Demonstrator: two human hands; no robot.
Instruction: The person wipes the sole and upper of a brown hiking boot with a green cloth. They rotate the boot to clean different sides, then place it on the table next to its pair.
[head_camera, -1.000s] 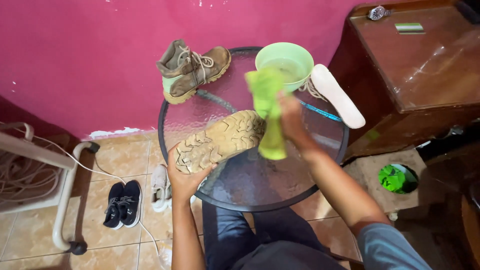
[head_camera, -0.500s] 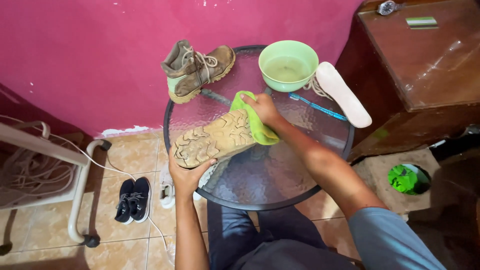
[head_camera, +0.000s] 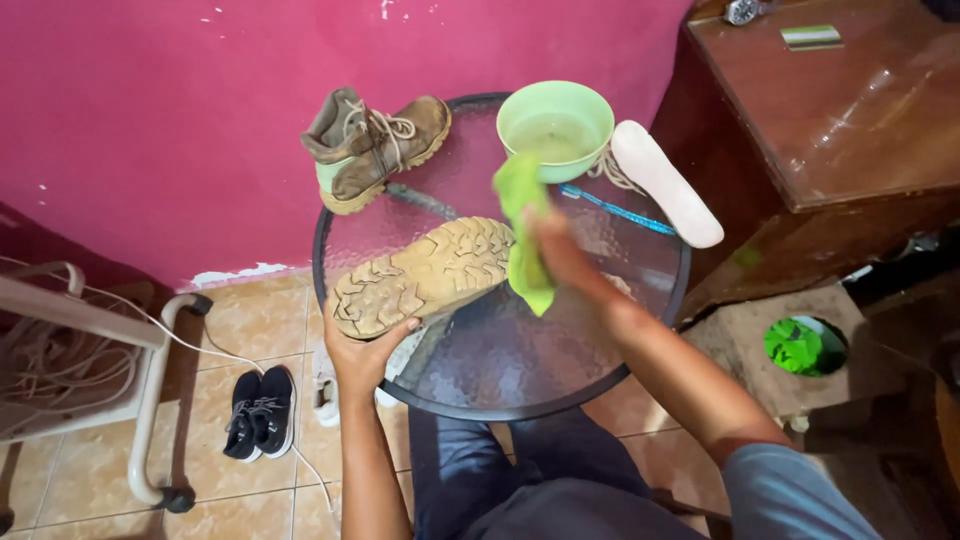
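Our left hand (head_camera: 362, 355) grips the heel of the sole-up boot (head_camera: 425, 274) on the glass desk (head_camera: 520, 370), its upper hidden. Our right hand (head_camera: 560, 255), blurred, pinches a green cloth (head_camera: 522, 235) at the toe; its fingers are hard to make out.

We note a round glass table (head_camera: 560, 350) with a dark rim. Resting on it: an upright tan boot (head_camera: 375, 145), a green bowl (head_camera: 555, 125) of water, a white insole (head_camera: 665, 180), a blue toothbrush (head_camera: 615, 208).
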